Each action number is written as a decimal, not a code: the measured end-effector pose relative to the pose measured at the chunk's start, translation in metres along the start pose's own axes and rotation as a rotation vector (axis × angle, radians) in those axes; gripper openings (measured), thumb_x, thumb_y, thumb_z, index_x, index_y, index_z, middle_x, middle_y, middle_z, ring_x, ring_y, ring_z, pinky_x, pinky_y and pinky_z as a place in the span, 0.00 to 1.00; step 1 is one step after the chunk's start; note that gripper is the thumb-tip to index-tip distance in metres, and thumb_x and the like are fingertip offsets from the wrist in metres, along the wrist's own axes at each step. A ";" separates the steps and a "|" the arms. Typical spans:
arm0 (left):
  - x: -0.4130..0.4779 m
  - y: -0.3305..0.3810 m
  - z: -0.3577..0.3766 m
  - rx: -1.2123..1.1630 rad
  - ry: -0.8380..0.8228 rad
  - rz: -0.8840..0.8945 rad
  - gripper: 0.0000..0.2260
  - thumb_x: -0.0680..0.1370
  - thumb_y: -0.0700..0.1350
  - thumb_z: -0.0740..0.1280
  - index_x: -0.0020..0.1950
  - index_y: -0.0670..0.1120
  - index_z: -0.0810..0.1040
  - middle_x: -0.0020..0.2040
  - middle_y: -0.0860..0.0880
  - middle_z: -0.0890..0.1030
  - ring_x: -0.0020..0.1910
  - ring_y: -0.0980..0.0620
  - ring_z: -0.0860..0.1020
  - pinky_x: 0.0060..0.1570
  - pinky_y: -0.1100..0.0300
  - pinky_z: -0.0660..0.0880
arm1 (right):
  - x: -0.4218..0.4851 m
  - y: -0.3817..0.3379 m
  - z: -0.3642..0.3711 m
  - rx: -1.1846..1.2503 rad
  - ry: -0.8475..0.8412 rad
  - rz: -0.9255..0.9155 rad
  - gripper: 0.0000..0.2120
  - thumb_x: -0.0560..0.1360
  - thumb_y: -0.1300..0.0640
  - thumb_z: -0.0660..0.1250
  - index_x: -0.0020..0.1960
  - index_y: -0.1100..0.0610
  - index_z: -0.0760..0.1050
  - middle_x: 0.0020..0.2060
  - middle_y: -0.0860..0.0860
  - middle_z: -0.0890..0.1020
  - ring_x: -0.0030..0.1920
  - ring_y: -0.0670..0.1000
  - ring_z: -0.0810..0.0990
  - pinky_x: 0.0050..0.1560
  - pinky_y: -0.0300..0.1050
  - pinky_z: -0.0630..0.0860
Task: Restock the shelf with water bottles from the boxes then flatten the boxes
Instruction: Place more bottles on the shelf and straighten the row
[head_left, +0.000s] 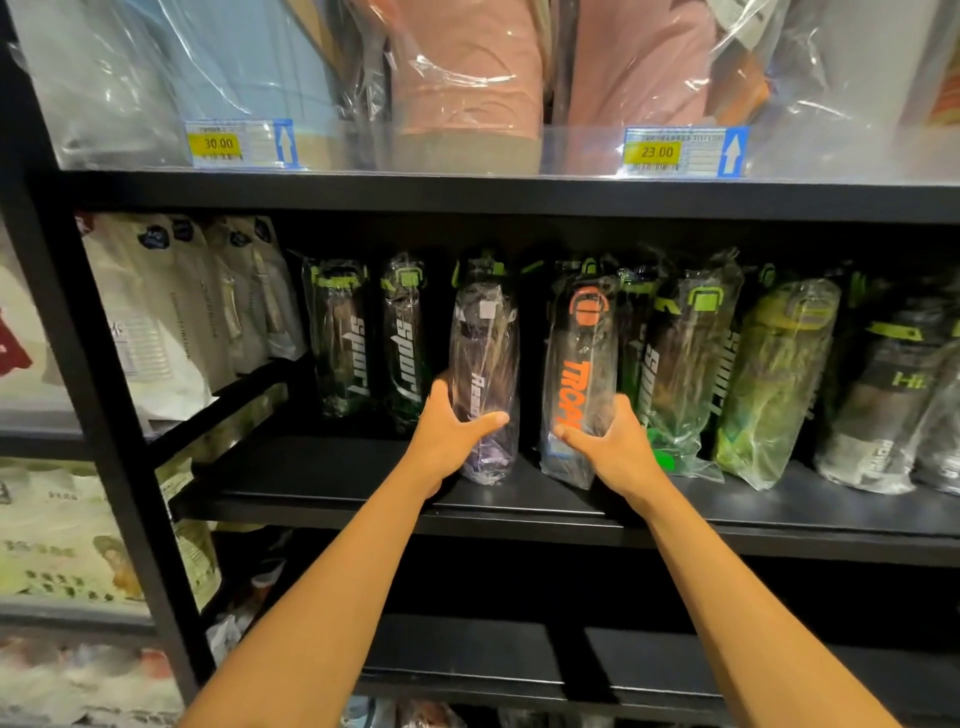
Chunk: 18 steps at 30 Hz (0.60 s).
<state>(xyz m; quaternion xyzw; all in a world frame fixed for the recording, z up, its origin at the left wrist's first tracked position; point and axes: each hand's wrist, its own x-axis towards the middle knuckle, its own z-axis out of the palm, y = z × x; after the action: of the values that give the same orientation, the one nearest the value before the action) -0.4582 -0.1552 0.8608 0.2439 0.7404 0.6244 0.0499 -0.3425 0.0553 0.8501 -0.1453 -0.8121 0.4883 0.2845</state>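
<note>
The shelf (363, 483) is black. Centre frame, the purple-tinted bottle (485, 364) carries white lettering; the clear bottle (582, 358) beside it has orange lettering and an orange clasp (587, 307). The dark bottles (343, 343) left of them show white lettering and lime-green lids (337, 280). Upper left, the price tag (215, 143) is yellow and blue.

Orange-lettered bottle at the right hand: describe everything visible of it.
The orange-lettered bottle is dark and translucent, with an orange lid loop and vertical orange print, sealed in a clear plastic bag. It stands nearly upright on the shelf, right of the purple bottle that the left hand grips. The right hand grips its lower part.
</note>
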 end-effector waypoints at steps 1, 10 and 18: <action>0.001 -0.002 0.001 0.004 0.012 -0.006 0.44 0.61 0.64 0.80 0.71 0.52 0.68 0.67 0.50 0.77 0.65 0.50 0.78 0.68 0.44 0.75 | 0.000 0.000 0.000 -0.002 -0.004 0.009 0.28 0.72 0.47 0.80 0.63 0.53 0.69 0.57 0.48 0.81 0.56 0.49 0.82 0.57 0.52 0.80; -0.027 0.007 0.009 0.160 0.050 -0.026 0.50 0.76 0.54 0.76 0.85 0.48 0.44 0.84 0.51 0.48 0.82 0.47 0.53 0.79 0.46 0.57 | -0.008 -0.006 0.001 0.054 -0.050 0.114 0.42 0.73 0.43 0.78 0.74 0.58 0.58 0.71 0.54 0.73 0.68 0.57 0.76 0.61 0.54 0.75; -0.117 -0.013 -0.007 0.599 0.195 0.235 0.29 0.80 0.55 0.70 0.79 0.52 0.65 0.75 0.54 0.69 0.76 0.51 0.63 0.72 0.48 0.68 | -0.082 -0.004 -0.018 -0.090 0.092 -0.100 0.39 0.78 0.44 0.72 0.82 0.51 0.57 0.78 0.46 0.67 0.76 0.49 0.68 0.75 0.51 0.68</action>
<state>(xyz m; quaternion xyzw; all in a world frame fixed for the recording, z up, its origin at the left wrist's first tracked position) -0.3626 -0.2122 0.8228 0.2707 0.8591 0.4008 -0.1675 -0.2663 0.0244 0.8339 -0.1395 -0.8256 0.4292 0.3386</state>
